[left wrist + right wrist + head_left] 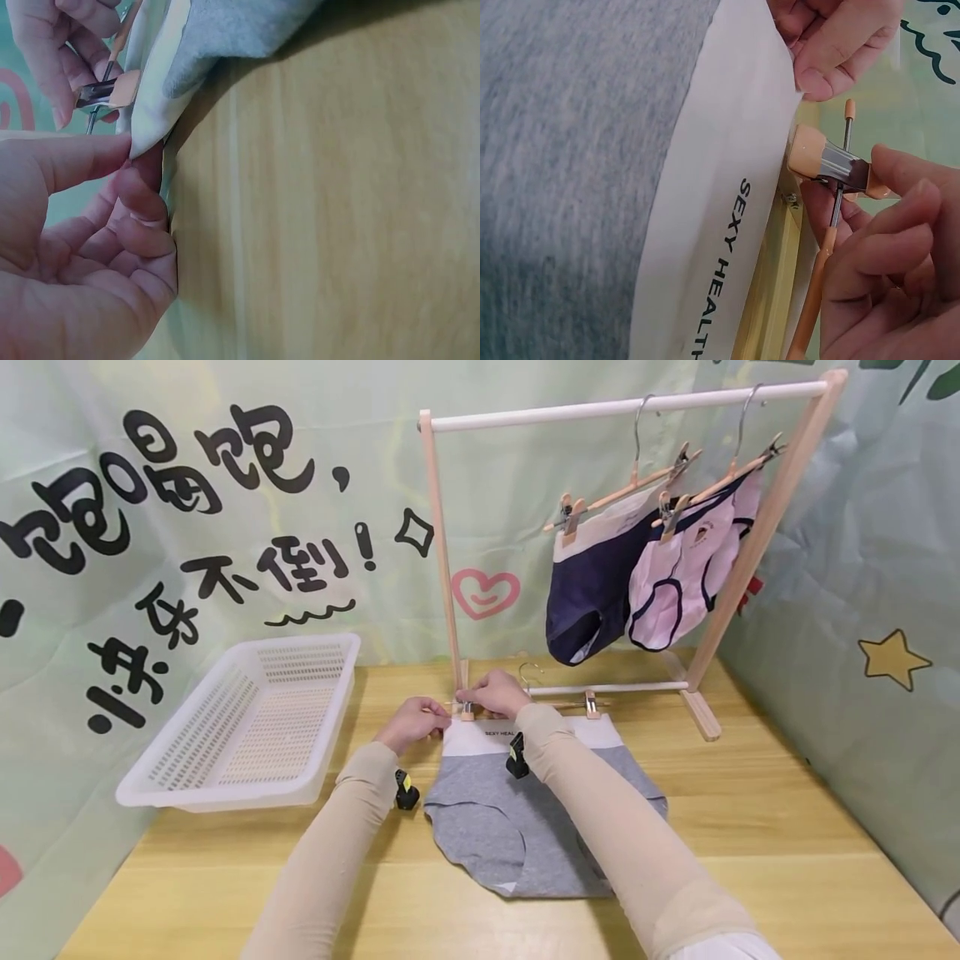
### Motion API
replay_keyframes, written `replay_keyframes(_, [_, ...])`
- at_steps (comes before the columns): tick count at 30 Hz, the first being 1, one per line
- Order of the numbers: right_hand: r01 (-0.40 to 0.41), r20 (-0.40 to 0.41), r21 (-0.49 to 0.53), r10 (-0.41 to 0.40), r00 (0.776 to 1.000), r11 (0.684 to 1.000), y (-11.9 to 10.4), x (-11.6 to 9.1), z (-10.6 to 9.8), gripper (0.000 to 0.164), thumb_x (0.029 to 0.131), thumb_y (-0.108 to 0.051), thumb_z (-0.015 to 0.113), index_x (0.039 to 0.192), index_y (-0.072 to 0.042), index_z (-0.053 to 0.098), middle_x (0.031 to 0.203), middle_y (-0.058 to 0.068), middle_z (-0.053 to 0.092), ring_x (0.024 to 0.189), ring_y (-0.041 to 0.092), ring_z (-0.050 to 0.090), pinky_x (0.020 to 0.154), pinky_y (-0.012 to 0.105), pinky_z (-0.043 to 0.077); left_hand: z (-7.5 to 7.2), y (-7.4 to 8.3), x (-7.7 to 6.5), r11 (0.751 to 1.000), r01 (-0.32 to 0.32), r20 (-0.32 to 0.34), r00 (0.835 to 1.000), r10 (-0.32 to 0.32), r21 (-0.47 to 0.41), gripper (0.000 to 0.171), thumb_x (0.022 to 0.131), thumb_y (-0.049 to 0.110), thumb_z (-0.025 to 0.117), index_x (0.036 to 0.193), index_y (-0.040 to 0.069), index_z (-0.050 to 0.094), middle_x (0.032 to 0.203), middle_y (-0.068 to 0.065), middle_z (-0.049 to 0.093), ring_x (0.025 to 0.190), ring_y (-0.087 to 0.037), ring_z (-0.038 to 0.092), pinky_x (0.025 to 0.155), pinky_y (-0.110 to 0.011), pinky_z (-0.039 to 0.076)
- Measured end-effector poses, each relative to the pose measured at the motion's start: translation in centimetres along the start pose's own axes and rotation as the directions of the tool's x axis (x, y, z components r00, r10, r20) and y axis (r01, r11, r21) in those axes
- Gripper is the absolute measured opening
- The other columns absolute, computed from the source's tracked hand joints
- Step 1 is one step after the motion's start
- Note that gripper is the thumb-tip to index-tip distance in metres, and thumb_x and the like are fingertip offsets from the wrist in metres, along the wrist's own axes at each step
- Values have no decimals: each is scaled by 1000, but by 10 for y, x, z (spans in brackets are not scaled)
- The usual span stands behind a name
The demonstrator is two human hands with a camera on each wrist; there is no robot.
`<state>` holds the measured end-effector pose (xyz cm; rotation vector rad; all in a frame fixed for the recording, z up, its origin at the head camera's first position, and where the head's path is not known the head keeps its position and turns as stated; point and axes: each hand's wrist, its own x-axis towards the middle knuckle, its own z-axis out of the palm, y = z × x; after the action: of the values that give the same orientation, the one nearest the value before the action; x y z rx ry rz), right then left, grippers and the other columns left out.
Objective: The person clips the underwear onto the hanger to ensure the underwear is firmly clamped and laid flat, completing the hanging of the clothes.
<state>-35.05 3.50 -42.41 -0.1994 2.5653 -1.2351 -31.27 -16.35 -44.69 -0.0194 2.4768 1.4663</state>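
Grey briefs (480, 827) with a white waistband (727, 195) lie flat on the table, lettering on the band. My left hand (411, 724) pinches the band's left corner between thumb and fingers, as the left wrist view shows. Just beside it, my right hand (497, 693) pinches the tail of the left clip (832, 161) of a clip hanger (810, 292). This clip's pads (806, 150) sit at the band's edge; whether they bite the cloth I cannot tell. The hanger's other clip (592, 704) is at the band's right side, its hook (531, 670) pointing away.
A wooden rack (440, 552) with a white top rail (525, 417) stands behind. From it hang navy briefs (588, 589) and pink briefs (686, 577) on clip hangers. A white plastic basket (225, 793) stands at the left. Printed cloth surrounds the table (750, 827).
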Motion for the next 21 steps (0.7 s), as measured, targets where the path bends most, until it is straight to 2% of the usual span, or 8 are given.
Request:
replay_keyframes(4, [-2,-3,-5,2,1000,1000,0,2,1,33,101,-42,75,99,-10,79,52,-4,46,43,9,37,47,26,33,-1,0,0,1000,-8,16,1000,9,-22,16,98,7,73,111,-2,71,80,2,66,73,-11,57,62,-23,43])
replay_keyframes(7, [-8,-3,9,8,1000,1000,1,4,2,32,101,-41,76,102,-9,80,54,-4,51,44,8,41,47,24,35,-3,0,-1,1000,-13,31,999,14,-26,18,97,5,74,112,-4,73,79,2,67,71,-11,57,62,-22,43])
replay_keyframes(15, [7,2,143,-8,1000,990,6,3,1,42,100,-41,77,123,-6,77,66,-5,60,52,6,53,49,21,40,-7,0,-1,1000,4,33,999,-4,2,12,98,10,75,105,0,74,79,1,69,73,-11,57,63,-23,44])
replay_keyframes(21, [42,-35,186,-36,999,982,8,4,4,42,101,-41,76,122,-5,76,86,-2,67,55,4,59,50,20,40,-7,-2,-1,1000,-3,30,1000,3,-3,9,100,10,73,103,1,73,82,0,68,75,-12,57,65,-23,45])
